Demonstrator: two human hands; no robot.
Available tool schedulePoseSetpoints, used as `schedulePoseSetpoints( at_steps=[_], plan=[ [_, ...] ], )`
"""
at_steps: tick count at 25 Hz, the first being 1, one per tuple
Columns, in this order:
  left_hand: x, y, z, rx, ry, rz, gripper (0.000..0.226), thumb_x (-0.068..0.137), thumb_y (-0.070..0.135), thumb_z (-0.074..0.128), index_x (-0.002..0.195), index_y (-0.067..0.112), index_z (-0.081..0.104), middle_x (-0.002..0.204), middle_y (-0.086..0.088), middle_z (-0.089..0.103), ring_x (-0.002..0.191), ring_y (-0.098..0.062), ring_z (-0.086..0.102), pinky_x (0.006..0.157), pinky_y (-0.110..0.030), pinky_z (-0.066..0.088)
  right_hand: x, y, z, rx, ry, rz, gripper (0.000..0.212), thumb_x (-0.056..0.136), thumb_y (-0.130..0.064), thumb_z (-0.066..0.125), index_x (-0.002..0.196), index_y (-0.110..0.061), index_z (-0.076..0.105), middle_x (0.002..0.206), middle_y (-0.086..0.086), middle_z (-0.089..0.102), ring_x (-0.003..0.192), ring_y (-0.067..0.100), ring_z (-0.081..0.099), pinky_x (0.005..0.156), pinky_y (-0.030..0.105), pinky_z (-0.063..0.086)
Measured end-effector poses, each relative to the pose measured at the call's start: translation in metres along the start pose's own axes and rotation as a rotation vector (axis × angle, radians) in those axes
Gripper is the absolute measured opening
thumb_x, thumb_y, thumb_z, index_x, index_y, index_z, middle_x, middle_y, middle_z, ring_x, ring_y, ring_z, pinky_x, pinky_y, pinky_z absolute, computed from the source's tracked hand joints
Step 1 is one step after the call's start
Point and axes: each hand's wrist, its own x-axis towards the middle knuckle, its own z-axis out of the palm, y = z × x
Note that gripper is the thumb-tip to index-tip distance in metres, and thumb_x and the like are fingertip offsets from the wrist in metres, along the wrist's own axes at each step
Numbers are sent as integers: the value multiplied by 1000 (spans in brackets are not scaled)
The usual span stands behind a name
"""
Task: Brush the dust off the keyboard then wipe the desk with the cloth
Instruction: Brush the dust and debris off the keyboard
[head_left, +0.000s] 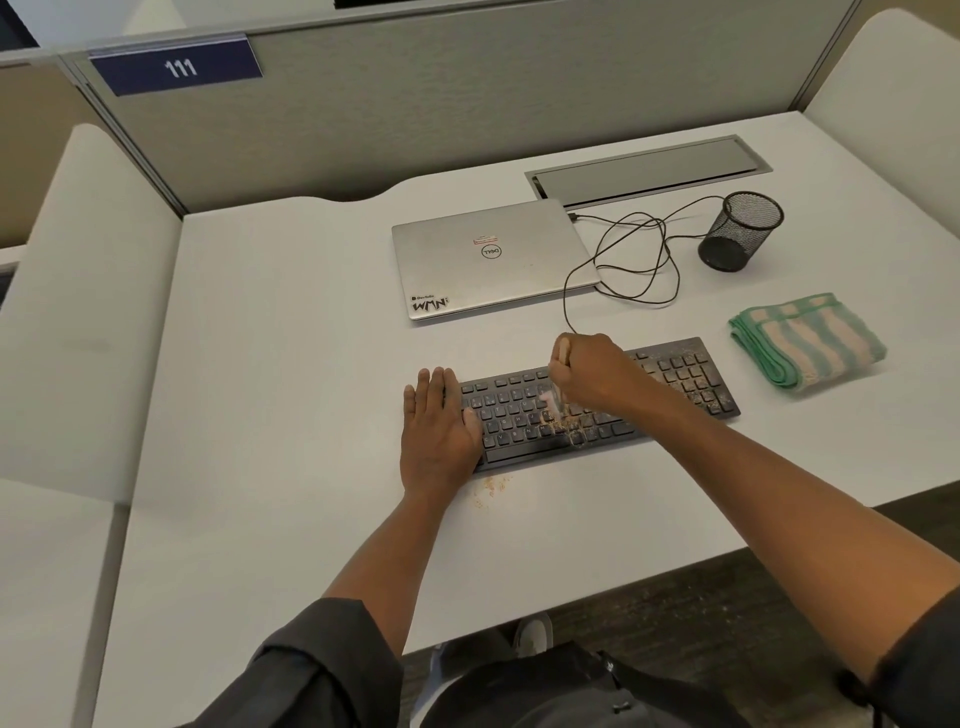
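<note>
Your left hand (439, 426) lay flat, steadying the light, rigid keyboard (597, 400); your right hand (592, 371) gripped the slim brush (558, 384) by its handle.

I count one keyboard (597, 400), one brush (562, 358), one folded cloth (808, 340), one closed laptop (491, 257), one mesh pen cup (740, 231), one cable (623, 260) and two hands: left hand (439, 426), right hand (597, 371).

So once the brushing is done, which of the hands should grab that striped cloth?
Probably the right hand. The cloth lies folded beyond the keyboard's right end, on that hand's side. It grips the brush now, though, and must put it down first. The left hand rests flat on the keyboard's far end.
</note>
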Motion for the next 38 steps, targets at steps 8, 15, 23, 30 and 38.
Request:
schedulePoseSetpoints(
  at_steps=[8, 15, 23, 30, 38],
  plan=[
    [-1, 1, -1, -1, -8, -2, 74, 93, 37, 13, 158, 3, 23, 164, -15, 26, 155, -28, 13, 128, -41, 2, -1, -9, -8, 16, 99, -84, 18, 97, -19, 56, 83, -14, 65, 75, -9, 63, 68, 4, 54, 57, 18, 34],
    [0, 0, 1, -6, -2, 2, 75, 93, 38, 13, 158, 2, 24, 164, -15, 28, 155, -29, 14, 128, -43, 3, -3, -7, -12, -76, 29, -64, 19, 96, -19, 56, 79, -20, 64, 86, -1, 69, 80, 15, 62, 58, 20, 36],
    [0, 0, 0, 0, 5, 8, 74, 93, 37, 14, 157, 2, 24, 163, -16, 28, 154, -30, 15, 128, -43, 4, -13, -18, -11, -20, -109, -138, 19, 92, -2, 63, 94, -16, 76, 77, -9, 69, 57, -9, 56, 50, 6, 35],
    [-1, 0, 0, -4, 13, 11, 74, 93, 37, 16, 156, 1, 25, 162, -16, 30, 154, -30, 16, 128, -44, 5, -18, -7, -12, 98, -24, -135, 26, 92, 3, 61, 95, -17, 78, 70, -14, 62, 57, -4, 56, 59, 17, 41],
    [0, -1, 2, 3, -1, 8, 75, 93, 38, 16, 157, 1, 25, 163, -16, 29, 154, -30, 15, 127, -44, 5, -25, 9, -16, 74, -95, -192, 32, 90, 6, 60, 88, -22, 75, 67, -13, 66, 58, 2, 58, 61, 23, 48]
  ],
)
